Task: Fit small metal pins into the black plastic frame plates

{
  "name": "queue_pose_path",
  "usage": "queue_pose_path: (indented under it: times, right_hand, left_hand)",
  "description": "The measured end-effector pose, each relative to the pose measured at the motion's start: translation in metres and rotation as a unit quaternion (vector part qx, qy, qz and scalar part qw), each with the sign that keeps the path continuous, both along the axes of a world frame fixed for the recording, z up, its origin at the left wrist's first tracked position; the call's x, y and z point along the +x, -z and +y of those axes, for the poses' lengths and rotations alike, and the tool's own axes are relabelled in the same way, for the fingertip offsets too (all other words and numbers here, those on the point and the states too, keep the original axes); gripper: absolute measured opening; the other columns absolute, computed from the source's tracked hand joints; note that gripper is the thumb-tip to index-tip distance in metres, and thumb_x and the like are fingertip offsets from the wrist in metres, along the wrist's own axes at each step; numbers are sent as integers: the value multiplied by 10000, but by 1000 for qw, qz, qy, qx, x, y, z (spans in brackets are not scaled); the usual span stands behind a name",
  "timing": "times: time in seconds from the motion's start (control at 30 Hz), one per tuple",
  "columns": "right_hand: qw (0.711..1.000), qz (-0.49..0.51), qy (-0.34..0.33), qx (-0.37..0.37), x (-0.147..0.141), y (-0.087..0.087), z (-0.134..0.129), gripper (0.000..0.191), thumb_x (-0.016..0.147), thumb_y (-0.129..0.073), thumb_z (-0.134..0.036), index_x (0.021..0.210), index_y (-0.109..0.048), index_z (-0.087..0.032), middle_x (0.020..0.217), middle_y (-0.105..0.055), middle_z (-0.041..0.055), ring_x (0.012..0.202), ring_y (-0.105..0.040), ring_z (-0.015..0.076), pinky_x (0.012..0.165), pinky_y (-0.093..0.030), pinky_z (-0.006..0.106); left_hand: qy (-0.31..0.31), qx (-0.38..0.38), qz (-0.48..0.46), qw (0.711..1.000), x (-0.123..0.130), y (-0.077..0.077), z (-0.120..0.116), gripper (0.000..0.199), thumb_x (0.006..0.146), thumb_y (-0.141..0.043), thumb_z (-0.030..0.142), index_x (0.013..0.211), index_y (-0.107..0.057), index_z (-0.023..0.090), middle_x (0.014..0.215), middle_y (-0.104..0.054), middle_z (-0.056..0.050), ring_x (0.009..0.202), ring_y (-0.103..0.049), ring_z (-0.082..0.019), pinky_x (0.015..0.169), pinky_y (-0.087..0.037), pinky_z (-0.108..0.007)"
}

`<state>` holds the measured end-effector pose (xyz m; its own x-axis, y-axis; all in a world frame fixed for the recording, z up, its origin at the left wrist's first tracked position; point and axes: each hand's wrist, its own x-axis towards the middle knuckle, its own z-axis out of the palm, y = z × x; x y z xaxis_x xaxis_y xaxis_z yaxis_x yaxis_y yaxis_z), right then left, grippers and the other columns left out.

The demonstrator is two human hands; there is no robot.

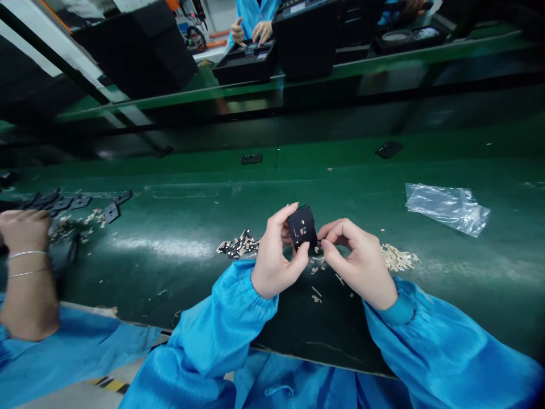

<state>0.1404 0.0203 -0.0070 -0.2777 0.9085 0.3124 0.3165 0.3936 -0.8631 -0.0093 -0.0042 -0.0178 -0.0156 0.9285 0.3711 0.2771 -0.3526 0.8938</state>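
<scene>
My left hand [280, 255] grips a small black plastic panel [302, 226] with cutouts, tilted up above the green table. At the panel's right edge, my right hand [355, 255] pinches a tiny dark piece [321, 242], too small to name. Left of my left wrist lies a pile of small black and metallic parts [240, 245]. Pale paper-like scraps [399, 258] are heaped beyond my right wrist, and a few more scraps [315, 295] are scattered below the hands.
Clear plastic bags [447, 205] lie to the right. Black panels [252, 159] [389, 149] rest along the back of the table [183, 216]. At left, a co-worker's arm [29, 278] reaches over more black panels [111, 212]. Across a raised ledge, another person's hands [261, 32] work over a black tray [247, 65].
</scene>
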Motion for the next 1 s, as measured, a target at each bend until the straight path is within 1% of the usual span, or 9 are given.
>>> queue_pose_path:
  times: [0.17, 0.3, 0.43, 0.7, 0.87, 1.0]
  right_hand:
    - [999, -26, 31, 25, -3, 1, -5, 163, 722, -528, -81, 657, -437, -199, 727, -598, 0, 653, -572, 118, 598, -455, 237]
    - [998, -30, 35, 46, -3, 1, -6, 161, 728, -524, -78, 671, -436, -199, 729, -594, 1, 658, -569, 116, 604, -446, 236]
    - [997, -34, 25, 65, -2, -1, -8, 164, 734, -521, -69, 675, -436, -196, 723, -586, -1, 663, -568, 113, 614, -439, 232]
    - [998, -35, -8, 49, 1, -6, -7, 146, 758, -516, -75, 695, -462, -195, 729, -574, -1, 681, -555, 118, 632, -429, 239]
    - [998, -39, -27, 42, 1, -5, -6, 139, 766, -508, -73, 701, -464, -187, 733, -559, 6, 677, -532, 119, 637, -416, 244]
    - [998, -40, -30, 33, 1, -5, -5, 132, 770, -509, -81, 704, -469, -187, 729, -554, 7, 667, -525, 120, 634, -412, 249]
  left_hand:
    - [-19, 35, 12, 999, 4, -1, -4, 595, 719, -574, 86, 1249, -328, 202, 1215, -468, -132, 962, -598, -193, 724, -563, -291]
    - [-23, 63, 19, 998, 7, -1, -6, 586, 723, -569, 79, 1242, -324, 198, 1157, -492, -114, 962, -597, -183, 724, -565, -270]
    - [-34, 70, 24, 997, 8, 0, -7, 603, 714, -577, 74, 1245, -322, 200, 1159, -478, -109, 958, -596, -177, 722, -566, -261]
    - [-27, 83, 37, 995, 5, 1, -6, 624, 714, -570, 60, 1264, -310, 201, 1174, -479, -103, 1003, -574, -178, 753, -559, -262]
    - [-37, 94, 73, 992, 2, 1, -6, 642, 703, -583, 74, 1268, -312, 212, 1160, -475, -98, 987, -563, -184, 725, -554, -266]
    - [-26, 103, 88, 990, 1, 1, -6, 642, 703, -581, 79, 1269, -311, 217, 1154, -477, -99, 979, -557, -185, 700, -547, -260]
